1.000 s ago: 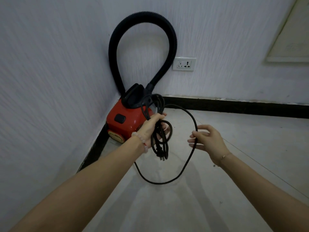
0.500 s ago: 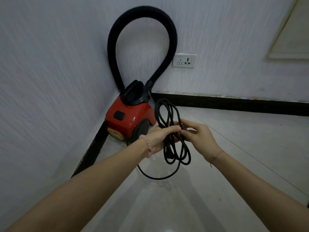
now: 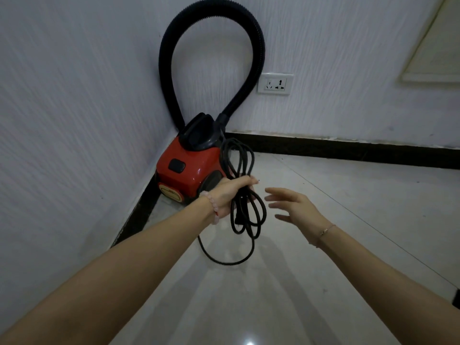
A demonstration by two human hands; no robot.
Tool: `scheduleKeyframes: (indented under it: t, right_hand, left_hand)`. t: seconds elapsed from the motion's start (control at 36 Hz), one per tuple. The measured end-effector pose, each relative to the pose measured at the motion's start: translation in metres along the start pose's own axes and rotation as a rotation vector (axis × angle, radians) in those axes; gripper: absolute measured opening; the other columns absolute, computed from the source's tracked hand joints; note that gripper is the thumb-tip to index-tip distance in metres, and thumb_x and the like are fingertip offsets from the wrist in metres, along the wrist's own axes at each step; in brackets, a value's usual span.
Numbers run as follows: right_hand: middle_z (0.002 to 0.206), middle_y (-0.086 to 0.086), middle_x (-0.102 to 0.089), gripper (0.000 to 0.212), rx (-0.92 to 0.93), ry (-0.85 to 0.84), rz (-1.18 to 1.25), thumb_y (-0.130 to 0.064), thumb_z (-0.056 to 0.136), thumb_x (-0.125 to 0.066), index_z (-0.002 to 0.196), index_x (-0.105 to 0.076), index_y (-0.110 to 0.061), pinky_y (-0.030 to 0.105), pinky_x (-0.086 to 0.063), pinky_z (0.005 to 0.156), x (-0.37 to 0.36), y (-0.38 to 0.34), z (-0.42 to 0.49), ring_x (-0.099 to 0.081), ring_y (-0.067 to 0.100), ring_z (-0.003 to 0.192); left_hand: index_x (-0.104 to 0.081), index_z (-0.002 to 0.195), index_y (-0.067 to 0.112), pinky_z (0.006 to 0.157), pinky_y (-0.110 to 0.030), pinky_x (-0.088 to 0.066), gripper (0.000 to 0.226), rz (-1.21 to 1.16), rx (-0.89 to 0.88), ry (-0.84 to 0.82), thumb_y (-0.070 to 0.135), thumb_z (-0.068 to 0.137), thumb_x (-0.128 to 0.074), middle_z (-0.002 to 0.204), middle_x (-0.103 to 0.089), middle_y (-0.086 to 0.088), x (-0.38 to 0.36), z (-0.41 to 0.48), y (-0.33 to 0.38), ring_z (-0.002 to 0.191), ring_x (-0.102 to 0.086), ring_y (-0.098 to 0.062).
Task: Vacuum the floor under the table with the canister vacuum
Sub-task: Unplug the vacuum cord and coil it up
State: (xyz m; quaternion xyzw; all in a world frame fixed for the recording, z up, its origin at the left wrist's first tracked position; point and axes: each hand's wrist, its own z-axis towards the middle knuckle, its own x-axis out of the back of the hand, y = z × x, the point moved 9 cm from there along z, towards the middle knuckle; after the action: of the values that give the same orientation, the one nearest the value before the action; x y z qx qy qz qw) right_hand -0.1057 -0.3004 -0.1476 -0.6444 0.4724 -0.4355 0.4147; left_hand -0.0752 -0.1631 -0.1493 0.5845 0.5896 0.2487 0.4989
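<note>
A red canister vacuum (image 3: 189,168) with a black top sits in the corner where two white walls meet. Its black ribbed hose (image 3: 211,23) arches up against the wall. My left hand (image 3: 232,194) is shut on a bundle of coiled black power cord (image 3: 246,215) in front of the vacuum; loops stick up above the fist and hang below it, and one long strand trails onto the floor. My right hand (image 3: 296,207) hovers just right of the bundle, fingers spread, holding nothing.
A white wall socket (image 3: 275,83) is on the back wall right of the hose. A black skirting board (image 3: 348,150) runs along both walls. Pale glossy floor tiles (image 3: 323,282) stretch to the right and toward me. A framed edge (image 3: 433,46) shows at upper right.
My right hand brought a cord loop to my left hand, then let go and drew back to the right with fingers spread. My left hand now holds the whole bundle.
</note>
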Motion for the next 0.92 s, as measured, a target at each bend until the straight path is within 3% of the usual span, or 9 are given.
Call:
scheduleKeyframes:
  t: [0.19, 0.31, 0.42, 0.5, 0.58, 0.64, 0.75, 0.83, 0.92]
  right_hand:
    - [0.116, -0.008, -0.064, 0.045, -0.115, -0.247, -0.068, 0.004, 0.088, -0.050, 0.126, -0.058, -0.018, 0.031, -0.043, 0.099, -0.041, 0.036, -0.004, -0.055, 0.008, 0.112]
    - [0.114, 0.002, -0.059, 0.033, -0.102, -0.216, -0.236, -0.005, 0.090, -0.057, 0.122, -0.060, -0.012, 0.007, -0.047, 0.069, -0.044, 0.052, 0.001, -0.055, 0.012, 0.104]
    - [0.094, 0.001, -0.061, 0.015, -0.166, -0.179, -0.352, -0.019, 0.093, -0.055, 0.100, -0.067, -0.014, 0.015, -0.045, 0.063, -0.042, 0.077, 0.009, -0.057, 0.013, 0.080]
    - [0.079, 0.005, -0.058, 0.020, -0.298, -0.202, -0.185, -0.021, 0.097, -0.049, 0.100, -0.066, -0.011, 0.021, -0.054, 0.059, -0.049, 0.095, 0.009, -0.059, 0.014, 0.062]
    - [0.083, 0.010, -0.065, 0.029, -0.365, -0.166, 0.076, -0.008, 0.098, -0.036, 0.105, -0.064, -0.007, 0.026, -0.058, 0.070, -0.058, 0.104, 0.009, -0.067, 0.019, 0.072]
    - [0.088, 0.013, -0.066, 0.033, -0.415, -0.121, 0.272, -0.006, 0.096, -0.033, 0.108, -0.064, -0.003, 0.032, -0.057, 0.078, -0.060, 0.110, 0.011, -0.067, 0.023, 0.081]
    - [0.091, 0.012, -0.064, 0.037, -0.468, -0.109, 0.557, -0.014, 0.095, -0.035, 0.112, -0.064, 0.000, 0.036, -0.053, 0.083, -0.063, 0.114, 0.015, -0.062, 0.024, 0.086]
    - [0.101, 0.007, -0.065, 0.032, -0.349, -0.131, 0.528, -0.006, 0.098, -0.041, 0.126, -0.056, -0.006, 0.029, -0.059, 0.072, -0.065, 0.108, 0.021, -0.066, 0.022, 0.085]
    - [0.112, 0.004, -0.067, 0.043, -0.214, -0.173, 0.380, -0.002, 0.098, -0.044, 0.134, -0.043, -0.025, 0.028, -0.060, 0.073, -0.071, 0.097, 0.019, -0.069, 0.020, 0.084]
  left_hand:
    - [-0.059, 0.085, 0.010, 0.095, -0.033, -0.045, 0.018, -0.384, -0.089, -0.007, 0.007, 0.097, -0.046, 0.048, -0.056, 0.003, 0.004, 0.001, 0.024, 0.047, -0.062, -0.007]
    - [-0.059, 0.086, 0.010, 0.081, -0.029, -0.047, 0.016, -0.429, -0.123, 0.025, 0.010, 0.096, -0.046, 0.046, -0.055, 0.002, 0.010, -0.006, 0.037, 0.043, -0.059, -0.007]
    - [-0.056, 0.085, 0.010, 0.075, -0.026, -0.043, 0.016, -0.502, -0.131, 0.044, 0.011, 0.096, -0.044, 0.041, -0.054, 0.003, 0.019, -0.013, 0.044, 0.039, -0.056, -0.007]
    - [-0.056, 0.080, 0.009, 0.078, -0.023, -0.043, 0.016, -0.599, -0.093, 0.098, 0.010, 0.094, -0.047, 0.043, -0.055, 0.004, 0.035, -0.017, 0.033, 0.040, -0.055, -0.005]
    - [-0.062, 0.067, 0.004, 0.076, -0.021, -0.050, 0.027, -0.674, -0.029, 0.166, 0.008, 0.092, -0.050, 0.044, -0.055, 0.001, 0.058, -0.020, 0.007, 0.042, -0.056, -0.007]
    - [-0.065, 0.057, 0.002, 0.063, -0.024, -0.058, 0.037, -0.682, 0.008, 0.203, 0.008, 0.091, -0.051, 0.045, -0.055, 0.000, 0.072, -0.024, -0.013, 0.042, -0.057, -0.007]
    - [-0.059, 0.077, 0.003, 0.062, -0.027, -0.060, 0.016, -0.629, 0.117, 0.209, 0.007, 0.090, -0.050, 0.058, -0.057, -0.004, 0.088, -0.035, -0.057, 0.046, -0.059, -0.010]
    - [-0.058, 0.078, 0.003, 0.073, -0.037, -0.061, 0.016, -0.628, 0.166, 0.241, 0.006, 0.090, -0.049, 0.064, -0.061, -0.008, 0.100, -0.037, -0.091, 0.061, -0.064, -0.015]
    - [-0.059, 0.083, 0.004, 0.086, -0.045, -0.054, 0.014, -0.605, 0.193, 0.303, 0.005, 0.091, -0.047, 0.084, -0.065, -0.014, 0.106, -0.041, -0.117, 0.086, -0.066, -0.023]
